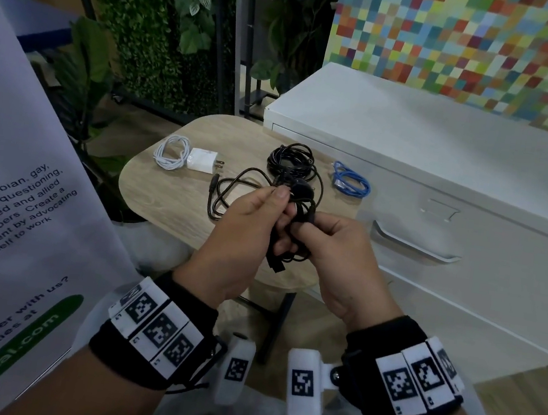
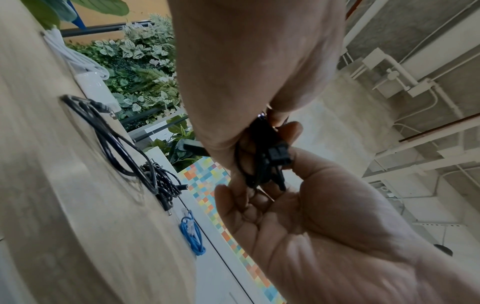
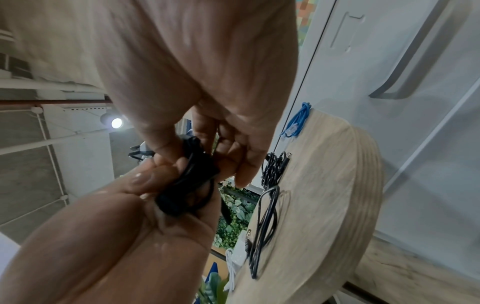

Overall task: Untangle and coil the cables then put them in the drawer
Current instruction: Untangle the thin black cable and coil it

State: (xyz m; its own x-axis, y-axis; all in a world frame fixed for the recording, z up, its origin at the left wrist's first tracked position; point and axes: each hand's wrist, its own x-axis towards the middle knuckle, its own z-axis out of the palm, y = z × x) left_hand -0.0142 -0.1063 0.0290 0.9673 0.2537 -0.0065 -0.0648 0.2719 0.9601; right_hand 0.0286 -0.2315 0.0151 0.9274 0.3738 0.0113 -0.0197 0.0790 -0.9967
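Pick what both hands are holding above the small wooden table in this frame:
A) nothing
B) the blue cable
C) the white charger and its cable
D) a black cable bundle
D: the left hand and right hand both grip the black cable bundle, while the blue cable and white charger lie untouched on the table.

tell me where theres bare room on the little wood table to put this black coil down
Bare wood on the table lies at the near-left, in front of the white cable and charger. The middle, with the loose black cables, and the blue cable corner are crowded.
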